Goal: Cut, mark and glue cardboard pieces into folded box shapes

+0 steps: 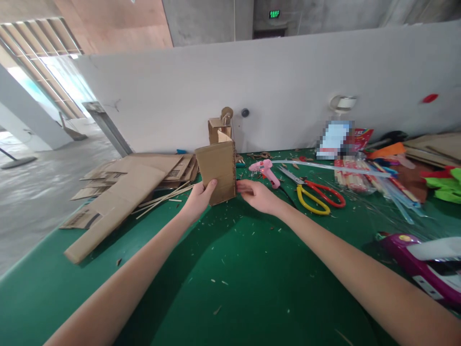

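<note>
In the head view my left hand (202, 197) is closed on a folded brown cardboard piece (218, 168), thumb on its front face and fingers hidden behind. The cardboard stands upright just above the table. My right hand (256, 194) is at the cardboard's lower right edge, its fingers stretched toward it and the tips at the edge. Whether they press on it is hard to see. Behind the piece rises a narrow cardboard structure (215, 127) with a round cardboard roll (226, 114) at its top, partly hidden.
Cardboard sheets (133, 180) and thin wooden sticks (162, 199) lie left. A pink glue gun (265, 170), scissors (313, 190), a bag of sticks (349, 175), a phone (334, 139) and a purple-and-white device (414, 254) lie right. A white partition (173, 96) bounds the green table (237, 269).
</note>
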Demonstrator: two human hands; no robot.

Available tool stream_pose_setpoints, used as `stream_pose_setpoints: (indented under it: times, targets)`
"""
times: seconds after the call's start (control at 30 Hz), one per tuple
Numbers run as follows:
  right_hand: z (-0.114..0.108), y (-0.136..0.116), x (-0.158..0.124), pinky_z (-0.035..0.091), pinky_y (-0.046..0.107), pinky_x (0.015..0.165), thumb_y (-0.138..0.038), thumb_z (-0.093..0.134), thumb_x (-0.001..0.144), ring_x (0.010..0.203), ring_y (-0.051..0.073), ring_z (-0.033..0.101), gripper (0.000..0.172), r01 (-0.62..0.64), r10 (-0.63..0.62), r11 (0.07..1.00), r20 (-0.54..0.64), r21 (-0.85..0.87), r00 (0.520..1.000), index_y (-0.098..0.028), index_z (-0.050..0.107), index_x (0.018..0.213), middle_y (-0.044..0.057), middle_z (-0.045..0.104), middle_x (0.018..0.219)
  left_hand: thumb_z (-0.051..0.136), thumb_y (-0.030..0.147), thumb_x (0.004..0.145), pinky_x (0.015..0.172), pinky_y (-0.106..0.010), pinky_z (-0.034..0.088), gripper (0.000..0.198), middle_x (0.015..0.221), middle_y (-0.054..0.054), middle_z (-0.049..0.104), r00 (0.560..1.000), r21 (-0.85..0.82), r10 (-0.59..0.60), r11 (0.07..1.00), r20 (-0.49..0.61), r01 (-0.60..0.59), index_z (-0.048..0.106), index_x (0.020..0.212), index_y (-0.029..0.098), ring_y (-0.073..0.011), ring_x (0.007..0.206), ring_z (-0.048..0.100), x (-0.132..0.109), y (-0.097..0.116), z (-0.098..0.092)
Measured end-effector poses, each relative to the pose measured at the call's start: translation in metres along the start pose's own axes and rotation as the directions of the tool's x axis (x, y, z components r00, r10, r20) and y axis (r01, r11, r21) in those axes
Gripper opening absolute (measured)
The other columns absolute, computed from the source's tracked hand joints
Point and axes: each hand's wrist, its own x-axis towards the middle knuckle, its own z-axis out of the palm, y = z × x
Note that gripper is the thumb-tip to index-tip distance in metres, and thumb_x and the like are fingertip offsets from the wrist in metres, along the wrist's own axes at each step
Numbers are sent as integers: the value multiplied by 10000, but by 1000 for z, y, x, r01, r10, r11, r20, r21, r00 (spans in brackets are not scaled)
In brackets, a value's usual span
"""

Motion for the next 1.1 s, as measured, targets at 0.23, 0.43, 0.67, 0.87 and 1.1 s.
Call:
stream_pose_setpoints:
  times: [0.23, 0.43, 0.67, 0.87, 1.1]
  targets:
    - [0, 9, 2, 508, 380, 968, 57, 453, 762, 1041, 175, 657, 465, 17, -17, 1000, -11, -17, 1000, -183, 623, 1122, 79, 684, 1145, 548, 576, 821, 940, -405, 455, 581, 1180, -160, 654, 999, -22, 35, 999, -20, -36, 620, 1119, 82, -295, 1080, 601, -2, -3, 2]
    - [-3, 8, 1, 505, 381, 970, 43, 459, 771, 1040, 173, 657, 440, 11, -12, 1000, -3, -27, 1000, -180, 625, 1112, 84, 681, 1151, 535, 567, 832, 939, -405, 453, 575, 1183, -151, 653, 999, -29, 49, 998, -15, -50, 615, 1142, 90, -294, 1088, 597, -1, -6, 2]
    - [-2, 13, 1, 488, 410, 985, 3, 488, 781, 1059, 192, 650, 432, 20, -19, 999, 15, -33, 1000, -195, 650, 1130, 77, 688, 1146, 530, 603, 811, 931, -391, 449, 603, 1131, -145, 678, 997, 70, 52, 996, -57, -48, 636, 1100, 85, -295, 1059, 605, -3, -1, 1]
    - [0, 17, 3, 483, 401, 989, -4, 490, 785, 1050, 184, 656, 430, 36, -36, 999, 23, 4, 999, -199, 663, 1127, 63, 698, 1133, 546, 611, 797, 917, -383, 458, 619, 1134, -149, 676, 994, 3, 73, 997, -87, -73, 625, 1117, 88, -289, 1060, 609, -3, -4, 5]
    - [1, 17, 2, 487, 398, 983, 14, 489, 775, 1050, 182, 656, 453, 28, -28, 1000, 20, -4, 999, -200, 662, 1134, 61, 701, 1125, 549, 605, 796, 921, -380, 462, 610, 1144, -152, 672, 993, 0, 67, 998, -99, -67, 625, 1117, 92, -296, 1081, 602, -2, -5, 6]
